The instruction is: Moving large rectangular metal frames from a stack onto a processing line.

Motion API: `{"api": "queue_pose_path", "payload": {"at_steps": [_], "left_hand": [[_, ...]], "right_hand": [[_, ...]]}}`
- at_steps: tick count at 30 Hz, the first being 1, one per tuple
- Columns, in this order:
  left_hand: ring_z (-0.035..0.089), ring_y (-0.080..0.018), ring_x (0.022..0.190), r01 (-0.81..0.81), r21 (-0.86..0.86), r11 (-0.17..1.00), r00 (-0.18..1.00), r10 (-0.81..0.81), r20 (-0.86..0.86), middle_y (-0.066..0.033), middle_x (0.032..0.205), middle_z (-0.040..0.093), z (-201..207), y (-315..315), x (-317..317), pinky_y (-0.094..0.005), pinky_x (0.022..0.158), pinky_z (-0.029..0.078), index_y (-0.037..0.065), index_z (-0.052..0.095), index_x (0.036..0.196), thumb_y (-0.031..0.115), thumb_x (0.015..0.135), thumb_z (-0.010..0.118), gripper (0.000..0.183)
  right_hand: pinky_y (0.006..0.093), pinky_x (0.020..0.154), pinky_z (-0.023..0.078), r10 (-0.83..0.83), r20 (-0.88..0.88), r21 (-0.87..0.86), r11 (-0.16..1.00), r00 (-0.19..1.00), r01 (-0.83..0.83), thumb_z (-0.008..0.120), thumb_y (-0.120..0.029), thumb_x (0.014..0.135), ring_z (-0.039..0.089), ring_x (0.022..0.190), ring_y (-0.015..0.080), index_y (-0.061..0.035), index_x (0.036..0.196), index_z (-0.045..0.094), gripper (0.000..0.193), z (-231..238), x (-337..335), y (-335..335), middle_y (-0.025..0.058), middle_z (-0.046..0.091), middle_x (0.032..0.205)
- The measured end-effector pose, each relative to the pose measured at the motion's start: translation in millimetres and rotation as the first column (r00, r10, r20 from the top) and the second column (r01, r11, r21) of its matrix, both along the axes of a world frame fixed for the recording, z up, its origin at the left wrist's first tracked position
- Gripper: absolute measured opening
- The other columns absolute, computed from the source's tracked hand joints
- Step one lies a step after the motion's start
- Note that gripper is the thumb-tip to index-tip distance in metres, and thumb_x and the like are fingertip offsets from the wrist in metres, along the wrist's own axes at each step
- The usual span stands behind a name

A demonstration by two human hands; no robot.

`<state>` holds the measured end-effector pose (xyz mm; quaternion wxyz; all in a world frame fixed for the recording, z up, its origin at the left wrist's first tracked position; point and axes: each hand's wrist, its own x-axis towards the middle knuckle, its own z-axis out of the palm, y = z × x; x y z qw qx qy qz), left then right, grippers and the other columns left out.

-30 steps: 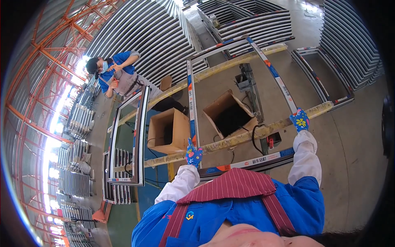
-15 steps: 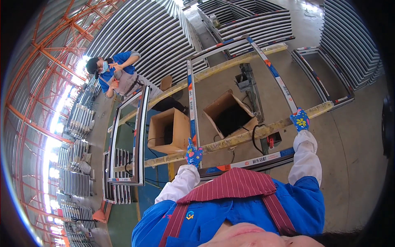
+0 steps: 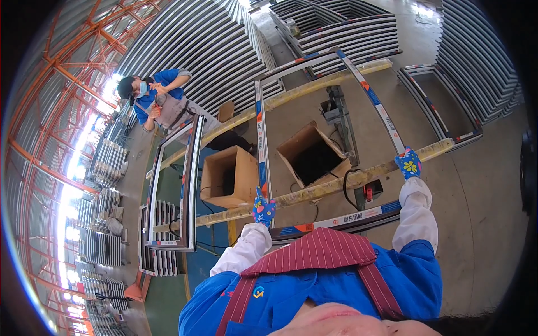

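A large rectangular window frame (image 3: 376,105), dark with white, blue and orange film along its bars, lies across two yellowish wrapped rails. My left hand (image 3: 263,211), in a blue flower-patterned glove, grips its left bar near the close rail (image 3: 314,194), index finger stretched along the bar. On the right bar, my right hand (image 3: 409,163) in a matching glove is closed around the edge, just beside the same rail. The frame's near bar (image 3: 347,219) runs close to my striped apron.
Two open cardboard boxes (image 3: 242,187) stand beneath the rails, dark inside. Another frame (image 3: 193,179) rests on the rails to the left. Beyond it a masked co-worker (image 3: 168,106) stands with both hands raised. Stacked frames (image 3: 476,56) rise at the back and right.
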<state>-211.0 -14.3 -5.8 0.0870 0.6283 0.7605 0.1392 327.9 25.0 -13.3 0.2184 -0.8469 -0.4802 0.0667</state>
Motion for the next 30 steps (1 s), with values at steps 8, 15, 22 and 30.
{"api": "queue_pose_path", "payload": {"at_steps": [8, 15, 22, 30], "left_hand": [[0.053, -0.0395, 0.101, 0.014, 0.03, 0.999, 1.0, -0.014, -0.018, -0.0264, 0.115, 0.05, 2.6, -1.5, 2.3, -0.0427, 0.085, 0.044, 0.009, 0.01, 0.141, 0.025, 0.079, 0.06, 0.082], [0.055, -0.0394, 0.097, 0.023, 0.062, 0.998, 0.999, -0.022, -0.023, -0.0258, 0.113, 0.052, 4.2, -2.4, 3.3, -0.0428, 0.082, 0.045, 0.008, 0.01, 0.141, 0.025, 0.078, 0.06, 0.082], [0.054, -0.0403, 0.1, 0.022, 0.111, 0.994, 0.999, -0.017, -0.043, -0.0245, 0.117, 0.05, -3.9, -2.5, -3.3, -0.0448, 0.082, 0.044, 0.012, 0.013, 0.141, 0.031, 0.079, 0.06, 0.08], [0.053, -0.0391, 0.102, -0.001, 0.05, 0.999, 0.999, 0.004, -0.051, -0.0239, 0.119, 0.049, -4.7, -0.7, -0.2, -0.0441, 0.084, 0.043, 0.011, 0.012, 0.141, 0.03, 0.078, 0.06, 0.081]], "right_hand": [[0.0404, 0.075, 0.049, 0.002, -0.032, -0.038, 0.999, 0.999, -0.003, 0.066, -0.03, 0.067, 0.06, 0.088, 0.0317, -0.0068, 0.103, 0.057, 0.044, 4.1, 0.3, -0.2, 0.0133, 0.061, 0.096], [0.0407, 0.074, 0.049, -0.008, -0.033, 0.004, 1.0, 0.999, 0.009, 0.066, -0.028, 0.067, 0.06, 0.087, 0.0318, -0.0069, 0.099, 0.058, 0.04, 0.7, 0.2, -0.8, 0.0131, 0.061, 0.094], [0.0409, 0.074, 0.049, -0.005, -0.028, 0.0, 1.0, 1.0, 0.005, 0.067, -0.028, 0.067, 0.059, 0.088, 0.032, -0.0073, 0.1, 0.058, 0.04, 4.8, -4.2, -1.8, 0.0131, 0.061, 0.094], [0.0407, 0.074, 0.049, -0.007, -0.008, 0.011, 1.0, 1.0, 0.007, 0.067, -0.028, 0.068, 0.06, 0.087, 0.0313, -0.0071, 0.1, 0.057, 0.039, 8.2, -3.6, -4.2, 0.0131, 0.061, 0.093]]}}
